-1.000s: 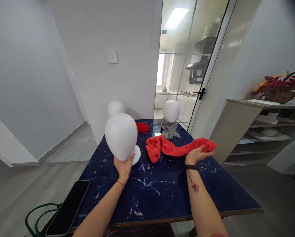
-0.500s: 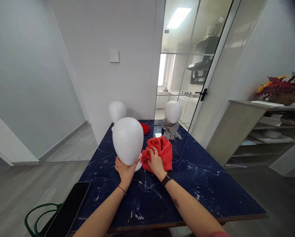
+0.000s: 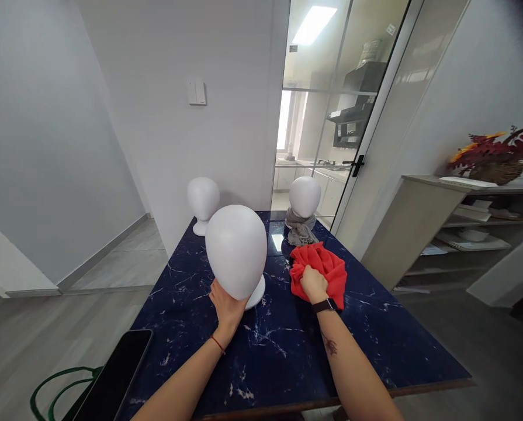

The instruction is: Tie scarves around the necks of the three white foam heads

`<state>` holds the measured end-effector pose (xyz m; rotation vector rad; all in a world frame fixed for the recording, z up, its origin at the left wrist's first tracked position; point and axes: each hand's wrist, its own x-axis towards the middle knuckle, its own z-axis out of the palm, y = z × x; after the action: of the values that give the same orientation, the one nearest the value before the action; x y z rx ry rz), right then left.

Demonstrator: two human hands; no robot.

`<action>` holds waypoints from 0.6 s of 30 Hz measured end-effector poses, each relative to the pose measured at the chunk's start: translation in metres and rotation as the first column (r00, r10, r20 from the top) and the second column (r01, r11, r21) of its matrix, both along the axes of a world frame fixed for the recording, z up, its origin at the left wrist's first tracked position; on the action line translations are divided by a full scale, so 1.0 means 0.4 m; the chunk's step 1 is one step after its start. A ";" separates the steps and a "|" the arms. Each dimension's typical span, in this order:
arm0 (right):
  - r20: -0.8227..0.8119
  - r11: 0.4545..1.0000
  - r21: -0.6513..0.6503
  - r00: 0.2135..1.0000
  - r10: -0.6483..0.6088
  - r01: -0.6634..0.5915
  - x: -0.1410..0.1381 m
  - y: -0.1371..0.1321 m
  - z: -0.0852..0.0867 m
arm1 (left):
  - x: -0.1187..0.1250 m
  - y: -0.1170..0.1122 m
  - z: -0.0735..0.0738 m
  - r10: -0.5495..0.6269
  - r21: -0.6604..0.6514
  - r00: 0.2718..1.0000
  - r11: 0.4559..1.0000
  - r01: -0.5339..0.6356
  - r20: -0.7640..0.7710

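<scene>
A white foam mannequin head (image 3: 237, 251) stands in front of me on the dark blue marbled table (image 3: 270, 362). My left hand (image 3: 227, 304) is closed around its neck, with the fingers partly hidden behind it; the round base shows to the right. My right hand (image 3: 314, 285) grips a bunched red cloth (image 3: 326, 263), perhaps a scarf or hat, to the right of the head and apart from it. At the far right, another mannequin head (image 3: 305, 196) has a grey scarf (image 3: 301, 228) around its neck. A bare third head (image 3: 203, 202) stands at the far left.
A black phone-like device (image 3: 112, 374) lies at the table's left front edge, beside green cord handles (image 3: 63, 380). Behind the table are a wall and a glass door (image 3: 322, 117). A shelf unit (image 3: 436, 234) with a flower basket stands at the right.
My right hand has moved to the right with the red cloth, away from the mannequin head. The head in my left hand sits slightly further right in view. The camera has shifted a little.
</scene>
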<state>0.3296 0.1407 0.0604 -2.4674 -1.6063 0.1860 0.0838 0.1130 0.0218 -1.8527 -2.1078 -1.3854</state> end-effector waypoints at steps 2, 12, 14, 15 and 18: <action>-0.003 0.998 0.008 0.998 0.064 -0.063 -0.026 -0.008 -0.006 | 0.004 0.003 -0.004 0.015 0.002 0.999 1.000 -0.015 -0.028; -0.076 0.926 0.342 0.978 0.195 -0.158 -0.073 -0.015 0.019 | 0.003 0.010 0.020 0.050 -0.047 0.997 0.997 -0.053 -0.060; -0.102 0.814 0.563 0.965 0.244 -0.146 -0.079 -0.038 0.043 | -0.003 -0.008 0.033 0.010 -0.064 1.000 0.998 -0.011 -0.015; -0.106 0.742 0.654 0.953 0.283 -0.148 -0.088 -0.063 0.050 | -0.008 -0.024 0.038 -0.002 -0.072 1.000 0.997 0.003 0.019; -0.080 0.503 0.848 0.898 0.432 -0.166 -0.149 -0.202 0.037 | -0.021 -0.107 0.034 -0.064 -0.098 0.988 0.992 0.077 0.138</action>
<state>0.2701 0.0599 0.0753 -1.3421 -1.4872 -0.1528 0.0753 0.0701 0.0356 -1.9414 -2.2382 -1.4831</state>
